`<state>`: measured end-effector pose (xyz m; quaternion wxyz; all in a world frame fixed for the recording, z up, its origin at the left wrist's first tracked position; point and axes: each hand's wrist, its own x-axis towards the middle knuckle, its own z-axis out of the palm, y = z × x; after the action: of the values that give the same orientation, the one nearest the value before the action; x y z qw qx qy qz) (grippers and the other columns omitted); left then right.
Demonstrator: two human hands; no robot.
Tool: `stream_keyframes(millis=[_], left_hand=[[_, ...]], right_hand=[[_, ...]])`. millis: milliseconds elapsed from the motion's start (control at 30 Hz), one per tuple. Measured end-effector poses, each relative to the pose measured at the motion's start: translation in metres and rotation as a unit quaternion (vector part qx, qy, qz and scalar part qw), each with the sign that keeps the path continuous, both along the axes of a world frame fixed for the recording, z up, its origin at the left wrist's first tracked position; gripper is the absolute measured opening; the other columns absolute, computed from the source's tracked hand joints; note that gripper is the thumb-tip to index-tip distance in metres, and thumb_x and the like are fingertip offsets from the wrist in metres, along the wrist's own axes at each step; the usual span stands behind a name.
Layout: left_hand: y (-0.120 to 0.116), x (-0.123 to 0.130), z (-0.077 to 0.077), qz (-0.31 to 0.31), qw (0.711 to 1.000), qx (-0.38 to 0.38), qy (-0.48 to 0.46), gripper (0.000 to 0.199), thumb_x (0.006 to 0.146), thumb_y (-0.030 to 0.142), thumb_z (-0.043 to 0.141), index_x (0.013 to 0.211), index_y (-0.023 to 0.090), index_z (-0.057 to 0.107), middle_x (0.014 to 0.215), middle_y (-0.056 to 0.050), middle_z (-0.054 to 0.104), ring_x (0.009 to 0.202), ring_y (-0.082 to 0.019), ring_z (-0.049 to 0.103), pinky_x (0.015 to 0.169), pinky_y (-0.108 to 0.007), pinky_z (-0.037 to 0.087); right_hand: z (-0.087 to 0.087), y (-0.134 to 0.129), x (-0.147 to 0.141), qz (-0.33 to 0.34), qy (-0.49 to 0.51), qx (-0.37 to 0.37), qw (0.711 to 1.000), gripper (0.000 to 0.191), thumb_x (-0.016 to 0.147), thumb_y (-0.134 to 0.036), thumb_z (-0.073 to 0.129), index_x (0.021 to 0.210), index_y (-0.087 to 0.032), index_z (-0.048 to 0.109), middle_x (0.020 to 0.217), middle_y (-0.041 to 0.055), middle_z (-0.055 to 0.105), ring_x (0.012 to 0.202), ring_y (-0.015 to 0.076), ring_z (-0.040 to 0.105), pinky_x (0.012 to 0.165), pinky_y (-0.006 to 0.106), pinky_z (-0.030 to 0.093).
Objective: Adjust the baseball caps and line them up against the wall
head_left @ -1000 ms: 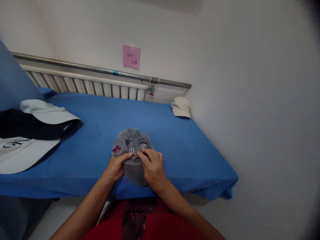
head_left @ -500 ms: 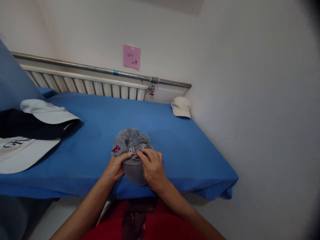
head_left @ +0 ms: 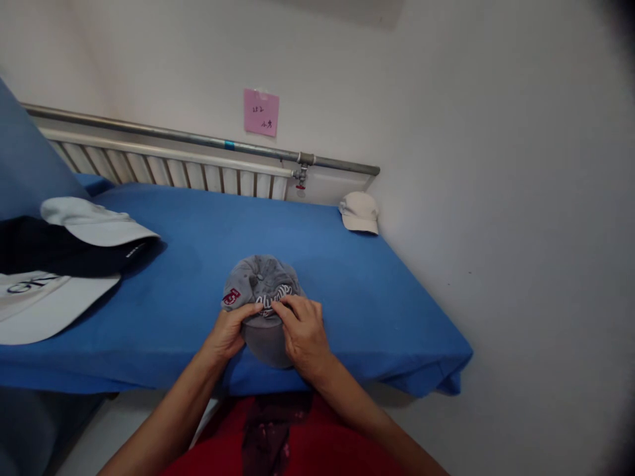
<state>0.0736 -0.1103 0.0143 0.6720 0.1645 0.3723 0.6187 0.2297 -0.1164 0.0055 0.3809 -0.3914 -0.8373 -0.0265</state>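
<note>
Head view, and the action sat just below the centre of the frame: there was the grey cap (head_left: pixel 260 281), white lettering up, brim pointing down the picture and overlapping the near edge of the blue cloth (head_left: pixel 347 277)! The left hand (head_left: pixel 228 334) had its side gripped, thumb on top; the right hand (head_left: pixel 305 334) was closed in on the front, fingertips pinching by the lettering, the two thumbs near each other

Room to move? Plenty of blue above the cap and out to the right, where the cloth's edge slanted from upper right of centre to a lower-right corner beside the wall (head_left: pixel 496 198). A beige cap (head_left: pixel 360 213) hugged that far corner, while a pale cap (head_left: pixel 104 225), a navy cap (head_left: pixel 64 251) and a white cap (head_left: pixel 64 307) overlapped, crowding the left edge
</note>
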Motion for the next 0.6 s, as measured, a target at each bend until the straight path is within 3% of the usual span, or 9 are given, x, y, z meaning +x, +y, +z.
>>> stream_keyframes(millis=[600], left_hand=[[0.0,0.0011,0.0023,-0.001,1.0,-0.01,-0.003,0.023,0.051,0.004,0.078,0.073,0.011,0.074,0.072,-0.005,0.077,0.062,-0.017,0.07,0.065,-0.026,0.056]], right_hand=[[-0.0003,0.001,-0.0006,-0.003,-0.012,-0.01,1.0,0.04,0.088,-0.005,0.047,0.123,-0.019,0.061,0.113,0.0086,0.064,0.106,0.0215,0.054,0.089,0.038,0.037]])
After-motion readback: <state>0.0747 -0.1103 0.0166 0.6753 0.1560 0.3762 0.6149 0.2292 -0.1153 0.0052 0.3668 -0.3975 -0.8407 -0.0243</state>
